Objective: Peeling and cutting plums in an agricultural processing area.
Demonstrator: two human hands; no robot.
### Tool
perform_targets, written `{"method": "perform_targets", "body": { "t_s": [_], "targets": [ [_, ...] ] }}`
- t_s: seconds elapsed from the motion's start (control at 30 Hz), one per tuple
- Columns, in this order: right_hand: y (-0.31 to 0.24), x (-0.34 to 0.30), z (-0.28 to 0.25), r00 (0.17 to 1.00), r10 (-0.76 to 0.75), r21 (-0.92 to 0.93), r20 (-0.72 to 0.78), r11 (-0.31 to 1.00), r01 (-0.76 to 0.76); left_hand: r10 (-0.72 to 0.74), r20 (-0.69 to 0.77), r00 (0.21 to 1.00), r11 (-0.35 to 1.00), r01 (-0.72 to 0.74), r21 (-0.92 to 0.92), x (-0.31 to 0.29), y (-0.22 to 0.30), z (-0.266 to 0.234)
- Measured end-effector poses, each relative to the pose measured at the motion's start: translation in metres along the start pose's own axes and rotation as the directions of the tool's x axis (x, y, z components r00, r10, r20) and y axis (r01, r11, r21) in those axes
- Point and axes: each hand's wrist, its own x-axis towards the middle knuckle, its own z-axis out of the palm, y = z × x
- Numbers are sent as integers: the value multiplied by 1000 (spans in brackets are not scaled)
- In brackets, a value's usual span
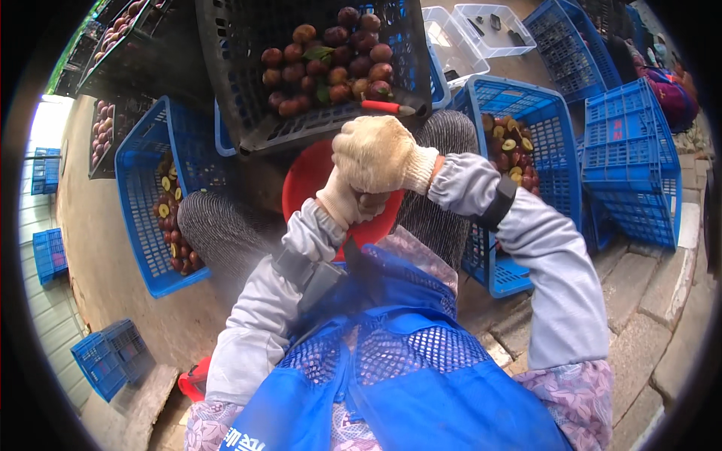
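Right hand point(380, 154) over left hand point(344, 198), above a red bucket point(301, 177).
Fingers look curled; what they grip, I cannot tell. Plums point(341, 55) lie in the black crate point(226, 71), red tool point(382, 107) at its near-right corner.

Plums point(338, 56) lie in the top crate point(232, 83); below it, mid-frame, a bucket point(302, 167) sits between the left crate point(134, 192) and right crate point(555, 146).

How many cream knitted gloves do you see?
2: one cream knitted glove on the right hand; a second glove, partly hidden, on the left hand.
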Motion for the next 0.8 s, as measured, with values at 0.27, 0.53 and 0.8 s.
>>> {"method": "perform_targets", "body": {
  "t_s": [0.27, 0.53, 0.8],
  "targets": [
    [5, -15, -16, 727, 648, 969, 229, -220, -109, 83, -345, 935, 990, -116, -76, -14, 7, 56],
    [6, -25, -13, 356, 844, 864, 402, -478, 159, 357, -365, 860, 933, -347, 93, -24, -1, 41],
    [-56, 87, -34, 941, 335, 797, -44, 579, -169, 576, -185, 796, 814, -537, 220, -58, 3, 52]
  ]
}}
